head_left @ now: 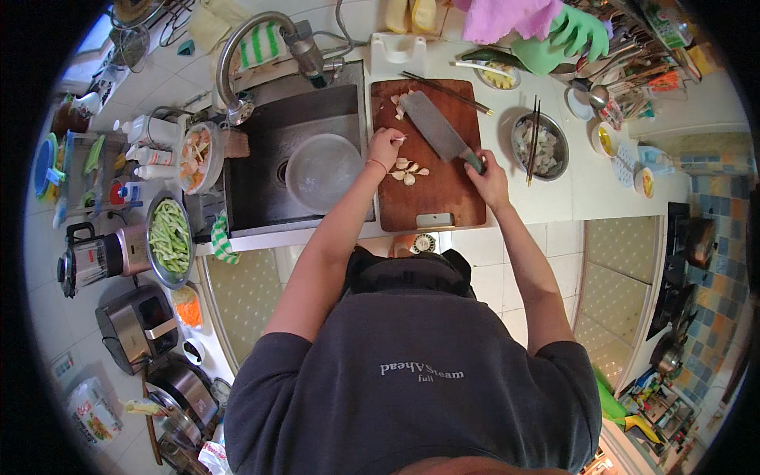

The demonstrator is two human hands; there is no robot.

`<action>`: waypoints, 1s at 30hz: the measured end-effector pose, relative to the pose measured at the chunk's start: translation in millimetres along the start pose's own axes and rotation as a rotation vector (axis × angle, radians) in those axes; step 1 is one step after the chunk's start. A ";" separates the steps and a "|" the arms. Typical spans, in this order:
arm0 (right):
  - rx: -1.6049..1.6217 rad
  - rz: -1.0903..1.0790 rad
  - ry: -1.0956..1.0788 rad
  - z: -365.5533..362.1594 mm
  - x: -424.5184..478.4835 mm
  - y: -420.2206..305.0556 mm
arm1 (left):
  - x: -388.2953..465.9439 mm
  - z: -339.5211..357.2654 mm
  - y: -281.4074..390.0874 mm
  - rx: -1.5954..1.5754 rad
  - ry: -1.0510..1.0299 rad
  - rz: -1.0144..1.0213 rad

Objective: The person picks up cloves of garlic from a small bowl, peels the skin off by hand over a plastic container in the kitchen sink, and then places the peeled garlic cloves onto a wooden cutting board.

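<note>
My right hand (pixel 490 181) grips the green handle of a cleaver (pixel 436 127), whose broad blade lies slanted over a brown wooden cutting board (pixel 439 196). My left hand (pixel 386 148), with a thin red band at the wrist, pinches a small pale piece, probably a garlic clove (pixel 401 139), above the board's left side. Nearer to me rests a small group of garlic cloves (pixel 407 170). More garlic pieces (pixel 398 107) lie by the blade's far end. A pair of dark chopsticks (pixel 449 94) crosses the board's far right corner.
Left of the board is a sink (pixel 261 196) holding a pale round bowl (pixel 325 172) under a curved faucet (pixel 225 65). To the right stands a metal bowl (pixel 564 155) of pale chopped food with chopsticks across it. A bowl of cut green vegetables (pixel 170 234) sits farther left.
</note>
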State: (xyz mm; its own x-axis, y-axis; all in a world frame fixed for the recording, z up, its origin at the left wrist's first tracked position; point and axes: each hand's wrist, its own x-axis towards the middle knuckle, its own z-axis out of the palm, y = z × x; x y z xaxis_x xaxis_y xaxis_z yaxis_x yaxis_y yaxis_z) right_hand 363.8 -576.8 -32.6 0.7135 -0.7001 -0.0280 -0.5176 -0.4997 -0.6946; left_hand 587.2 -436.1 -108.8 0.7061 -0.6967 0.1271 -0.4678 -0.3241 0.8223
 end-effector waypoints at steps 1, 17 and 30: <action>0.049 0.066 -0.007 -2.9 -5.6 5.2 | 3.7 1.8 0.8 0.000 0.005 -0.018; -0.035 -0.365 -0.041 -0.6 -18.9 7.6 | -81.1 -19.9 31.7 0.135 -0.163 0.168; -0.461 -0.270 -0.306 6.3 -8.6 9.4 | -83.8 -19.2 28.1 0.143 -0.137 0.154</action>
State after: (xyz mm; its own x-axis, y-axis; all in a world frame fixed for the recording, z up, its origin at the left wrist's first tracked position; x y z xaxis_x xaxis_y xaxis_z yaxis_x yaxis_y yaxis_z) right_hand 355.9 -572.3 -43.4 0.9156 -0.3740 -0.1474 -0.4020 -0.8559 -0.3253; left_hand 525.1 -374.6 -85.7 0.5464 -0.8219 0.1609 -0.6418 -0.2874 0.7110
